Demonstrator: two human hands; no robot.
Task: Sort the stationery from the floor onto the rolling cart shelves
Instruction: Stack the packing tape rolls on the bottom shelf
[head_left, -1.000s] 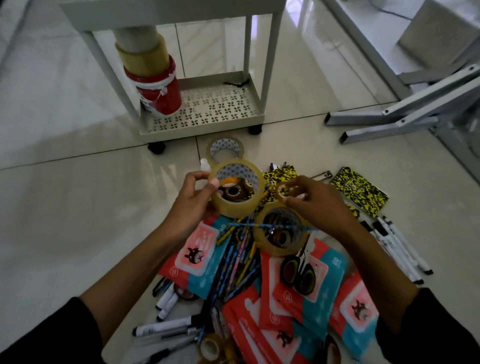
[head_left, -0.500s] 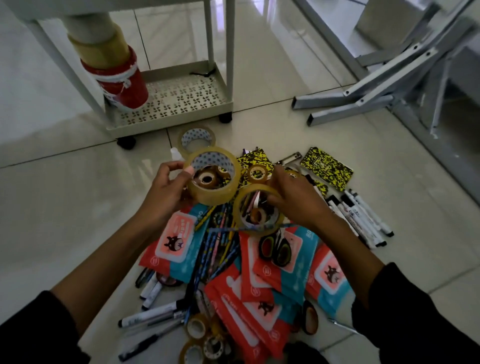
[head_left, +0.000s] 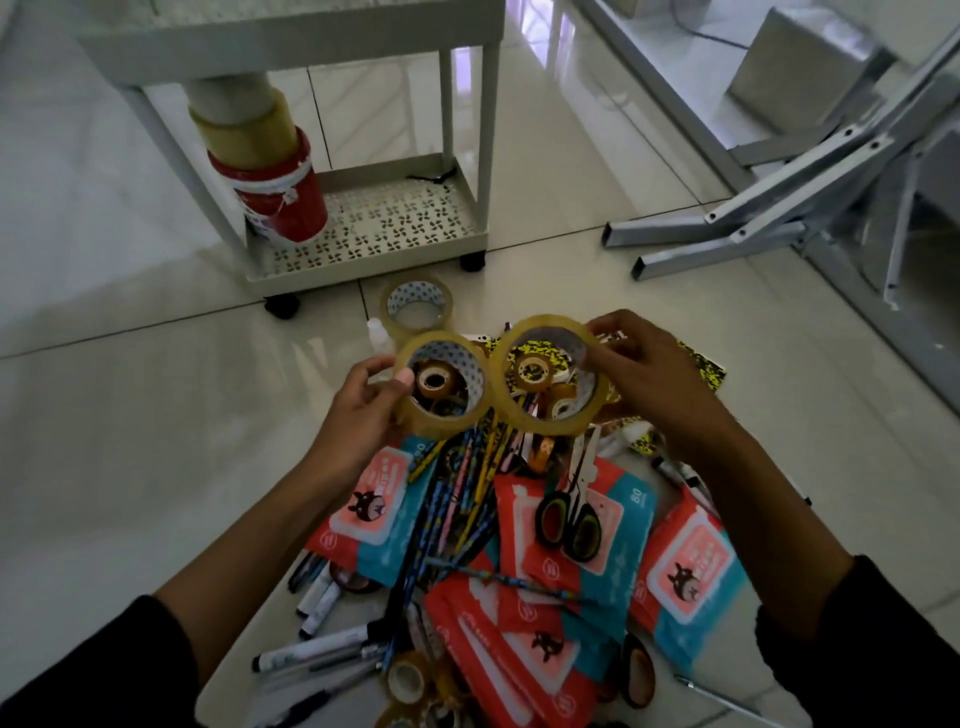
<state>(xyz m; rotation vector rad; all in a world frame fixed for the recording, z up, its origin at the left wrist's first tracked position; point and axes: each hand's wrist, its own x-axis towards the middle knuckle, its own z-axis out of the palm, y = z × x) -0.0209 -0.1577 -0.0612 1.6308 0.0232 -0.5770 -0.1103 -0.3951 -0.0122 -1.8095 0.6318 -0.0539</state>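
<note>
- Left hand (head_left: 363, 410) grips a clear tape roll (head_left: 444, 384): thumb on the near rim, fingers curled round the outer left side.
- Right hand (head_left: 649, 379) grips a second, larger clear tape roll (head_left: 550, 375): fingers curled over its right rim, thumb side pinching the edge.
- Both rolls are held up above the stationery pile (head_left: 519, 545), rims touching side by side, open cores facing the camera.
- Third clear roll (head_left: 417, 307) lies flat on the floor at the far edge of the pile, between the pile and the rolling cart (head_left: 363, 244).
- The cart stands beyond the pile. Its bottom shelf, perforated, holds a stack of big tape rolls (head_left: 265, 171) at the left end: red at the bottom, tan above, pale on top, leaning left.
- In the pile: red and teal wipe packs (head_left: 685, 571), a bundle of patterned pencils (head_left: 462, 499), scissors (head_left: 569, 514) with dark handles lying on one pack.
- Near-left edge of the pile: white markers (head_left: 317, 649); small tape rolls (head_left: 408, 680) at the near edge.
- Yellow and black patterned item (head_left: 701, 366) at the far-right of the pile, mostly behind the right hand; probably a notebook, too dim to be sure.
- Grey metal frame legs (head_left: 753, 228) on the floor to the right of the cart, well apart from the pile.
</note>
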